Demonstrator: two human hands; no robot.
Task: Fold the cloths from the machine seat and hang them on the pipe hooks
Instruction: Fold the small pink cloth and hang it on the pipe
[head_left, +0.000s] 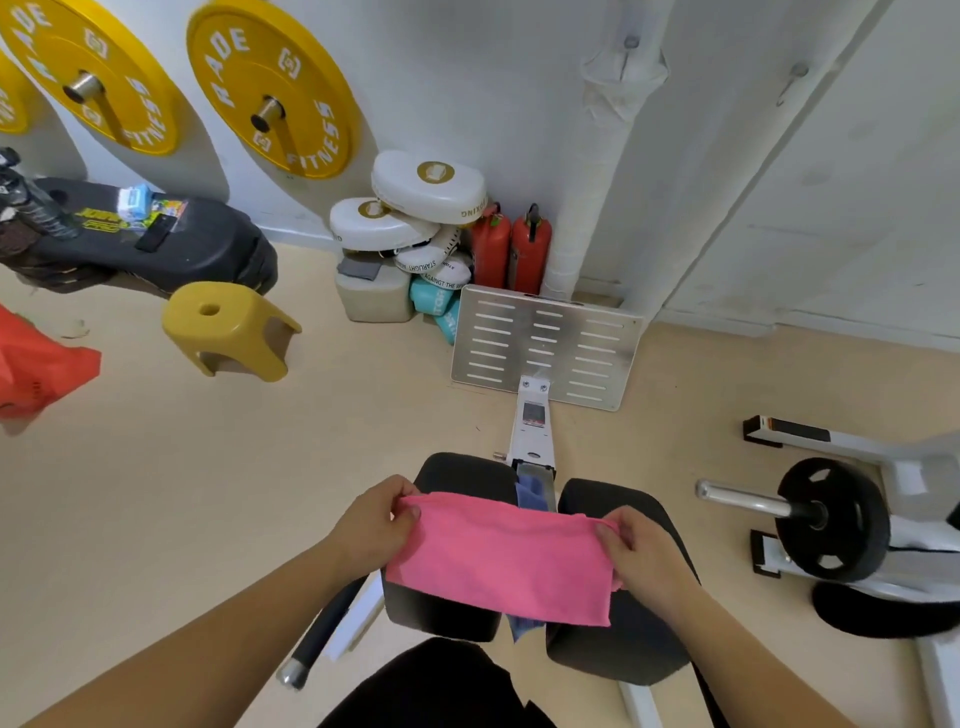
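Pink cloth (501, 558) held flat above machine seat (462, 475). Your left hand (371, 525) and right hand (641, 553) pinch its top corners. Align edges, keep taut before next fold.

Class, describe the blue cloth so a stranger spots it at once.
Start at the black padded two-part machine seat at bottom centre. The bunched blue cloth lies in the gap between its pads, partly under the pink cloth. Unlike the pink one, it is blue and unheld.
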